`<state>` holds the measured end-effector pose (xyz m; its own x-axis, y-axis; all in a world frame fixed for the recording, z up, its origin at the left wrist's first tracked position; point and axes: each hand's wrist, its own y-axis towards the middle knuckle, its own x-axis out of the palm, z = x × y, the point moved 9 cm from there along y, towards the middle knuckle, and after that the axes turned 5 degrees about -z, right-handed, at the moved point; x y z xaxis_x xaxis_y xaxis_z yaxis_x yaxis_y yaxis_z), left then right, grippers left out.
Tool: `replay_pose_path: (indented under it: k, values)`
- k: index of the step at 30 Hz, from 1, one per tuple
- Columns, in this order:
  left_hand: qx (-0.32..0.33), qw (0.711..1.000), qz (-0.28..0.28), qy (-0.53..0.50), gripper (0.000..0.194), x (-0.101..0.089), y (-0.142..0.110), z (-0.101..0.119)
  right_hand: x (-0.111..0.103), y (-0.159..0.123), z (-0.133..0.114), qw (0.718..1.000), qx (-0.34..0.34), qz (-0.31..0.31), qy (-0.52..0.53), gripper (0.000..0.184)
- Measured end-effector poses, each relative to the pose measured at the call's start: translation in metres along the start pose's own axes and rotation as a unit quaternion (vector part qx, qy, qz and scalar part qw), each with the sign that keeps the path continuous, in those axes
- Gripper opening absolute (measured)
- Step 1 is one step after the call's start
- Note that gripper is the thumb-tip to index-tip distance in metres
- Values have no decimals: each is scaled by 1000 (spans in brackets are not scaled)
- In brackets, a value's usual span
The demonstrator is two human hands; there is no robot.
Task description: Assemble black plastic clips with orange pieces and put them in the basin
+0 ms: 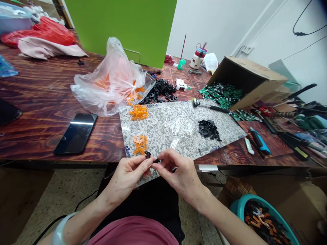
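Note:
My left hand (135, 169) pinches a small black plastic part (148, 154) between thumb and fingers. Close against it, my right hand (173, 165) pinches another small black piece (156, 161); the fingertips of both hands nearly meet. They are above the near edge of a speckled grey board (158, 131). Just beyond the left hand lie orange plastic parts (140, 144), with a second orange pile (138, 112) farther back. Thin white strips (178, 124) lie mid-board, and a heap of small black parts (208, 129) is to their right.
A phone (76, 133) lies left of the board, below a plastic bag (112, 81) of orange parts. Behind are a black parts heap (163, 90) and a hammer (212, 107). An open carton (255, 75) spills green circuit boards (222, 94). A teal tub (237, 207) stands low right.

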<state>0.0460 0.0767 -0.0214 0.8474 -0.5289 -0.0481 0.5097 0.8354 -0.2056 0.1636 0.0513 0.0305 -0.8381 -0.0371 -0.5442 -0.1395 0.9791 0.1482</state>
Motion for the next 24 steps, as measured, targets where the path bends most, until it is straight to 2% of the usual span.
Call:
replay_pose_path:
  k: [6,9,13,18,21,24]
  values:
    - [20,998,43,27,30,-11,-1,7,2,-2,0,999,-9,2,31,25]
    - [41,997,42,55,29,-11,-3,13,-1,-3,1,1000,-22,14,9,27]
    - [101,987,-3,121,29,-4,-7,27,-5,-4,-4,999,-36,-5,-18,25]
    - [148,962,-73,218,31,8,-11,35,1,-5,-3,997,6,-77,-18,3]
    - [159,950,-87,254,32,11,-12,34,8,-7,5,994,37,-105,-7,4]
    - [160,947,-90,264,32,13,-11,33,10,-8,9,994,48,-102,-6,4]
